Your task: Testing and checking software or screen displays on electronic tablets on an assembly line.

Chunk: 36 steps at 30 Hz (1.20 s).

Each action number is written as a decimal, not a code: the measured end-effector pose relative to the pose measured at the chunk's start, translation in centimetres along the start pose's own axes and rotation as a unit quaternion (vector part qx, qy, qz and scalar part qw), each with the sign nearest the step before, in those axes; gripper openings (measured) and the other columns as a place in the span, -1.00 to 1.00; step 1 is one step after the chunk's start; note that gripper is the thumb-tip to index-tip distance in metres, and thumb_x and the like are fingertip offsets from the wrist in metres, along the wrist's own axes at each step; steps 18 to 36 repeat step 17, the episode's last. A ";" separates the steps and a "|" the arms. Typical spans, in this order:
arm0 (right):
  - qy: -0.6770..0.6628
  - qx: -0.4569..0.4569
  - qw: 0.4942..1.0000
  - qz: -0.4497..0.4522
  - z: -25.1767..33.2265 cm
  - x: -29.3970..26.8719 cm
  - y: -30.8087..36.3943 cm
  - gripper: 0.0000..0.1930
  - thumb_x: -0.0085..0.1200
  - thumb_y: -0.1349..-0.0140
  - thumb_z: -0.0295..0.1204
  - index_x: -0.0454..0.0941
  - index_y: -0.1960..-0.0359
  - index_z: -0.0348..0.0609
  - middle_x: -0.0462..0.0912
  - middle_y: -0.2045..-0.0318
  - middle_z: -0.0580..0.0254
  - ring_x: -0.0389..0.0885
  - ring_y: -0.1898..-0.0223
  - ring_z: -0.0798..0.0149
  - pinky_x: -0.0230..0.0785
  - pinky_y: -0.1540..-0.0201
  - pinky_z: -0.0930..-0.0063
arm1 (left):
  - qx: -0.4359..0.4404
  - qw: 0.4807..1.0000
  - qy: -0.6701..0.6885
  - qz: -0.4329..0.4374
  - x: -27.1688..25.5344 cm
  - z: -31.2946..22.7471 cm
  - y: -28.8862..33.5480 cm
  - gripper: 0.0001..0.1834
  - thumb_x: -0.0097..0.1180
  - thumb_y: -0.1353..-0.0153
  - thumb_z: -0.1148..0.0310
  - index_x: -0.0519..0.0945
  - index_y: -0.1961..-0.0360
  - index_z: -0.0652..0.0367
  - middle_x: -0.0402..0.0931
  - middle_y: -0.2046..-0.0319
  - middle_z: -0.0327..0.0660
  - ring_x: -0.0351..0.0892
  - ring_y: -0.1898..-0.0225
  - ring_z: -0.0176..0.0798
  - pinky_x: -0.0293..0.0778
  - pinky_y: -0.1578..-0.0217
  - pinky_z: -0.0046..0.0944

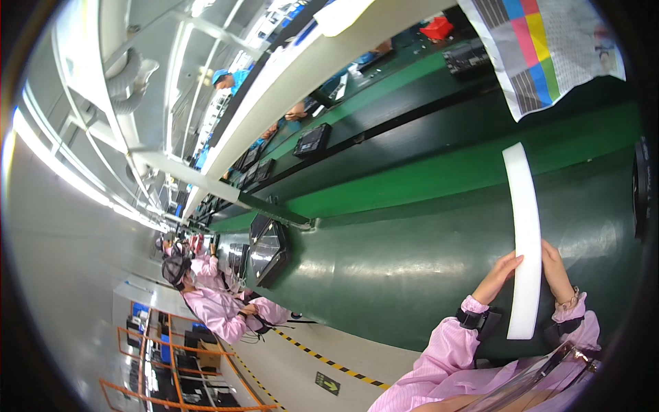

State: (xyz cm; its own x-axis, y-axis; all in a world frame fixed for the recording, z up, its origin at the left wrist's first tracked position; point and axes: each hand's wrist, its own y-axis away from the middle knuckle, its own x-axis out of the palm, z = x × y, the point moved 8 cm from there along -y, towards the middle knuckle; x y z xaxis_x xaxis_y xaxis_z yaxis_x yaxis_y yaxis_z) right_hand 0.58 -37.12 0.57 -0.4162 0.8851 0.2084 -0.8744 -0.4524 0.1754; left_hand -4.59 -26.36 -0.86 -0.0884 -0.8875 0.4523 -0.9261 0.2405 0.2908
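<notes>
A long, flat white strip [525, 206], slightly curved in the view, spans the space above the green mat of the workbench [384, 268]. My left hand [499, 278] grips its left edge, with the thumb and fingers closed at the rim. On the opposite edge, my right hand [555, 271] is closed against the strip, its fingers partly hidden behind it. What the strip is made of does not show. Both forearms wear pink sleeves with black bands at the wrists.
A printed sheet with colour bars [528, 48] hangs at the upper right. Black devices [312, 140] sit on the dark line beyond the bench. A black case [269, 250] stands on the bench's left part. A person in pink [216, 309] stands farther left; a black round object [640, 189] is at far right.
</notes>
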 end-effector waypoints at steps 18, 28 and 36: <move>0.053 -0.061 0.997 -0.010 0.9 -1.4 0.9 -0.72 -0.19 -0.32 -0.52 0.40 -0.03 -0.30 0.57 0.19 0.26 0.48 0.15 0.42 0.31 0.06 0.58 | -0.047 0.998 0.004 0.039 1.1 0.4 -0.1 -0.52 -0.10 -0.34 0.21 0.34 -0.16 0.31 0.44 0.04 -0.29 0.37 0.02 -0.46 0.21 -0.07 -0.46; 0.053 -0.061 0.997 -0.010 0.9 -1.4 0.9 -0.72 -0.19 -0.32 -0.52 0.40 -0.03 -0.30 0.57 0.19 0.26 0.48 0.15 0.42 0.31 0.06 0.58 | -0.047 0.998 0.004 0.039 1.1 0.4 -0.1 -0.52 -0.10 -0.34 0.21 0.34 -0.16 0.31 0.44 0.04 -0.29 0.37 0.02 -0.46 0.21 -0.07 -0.46; 0.053 -0.061 0.997 -0.010 0.9 -1.4 0.9 -0.72 -0.19 -0.32 -0.52 0.40 -0.03 -0.30 0.57 0.19 0.26 0.48 0.15 0.42 0.31 0.06 0.58 | -0.047 0.998 0.004 0.039 1.1 0.4 -0.1 -0.52 -0.10 -0.34 0.21 0.34 -0.16 0.31 0.44 0.04 -0.29 0.37 0.02 -0.46 0.21 -0.07 -0.46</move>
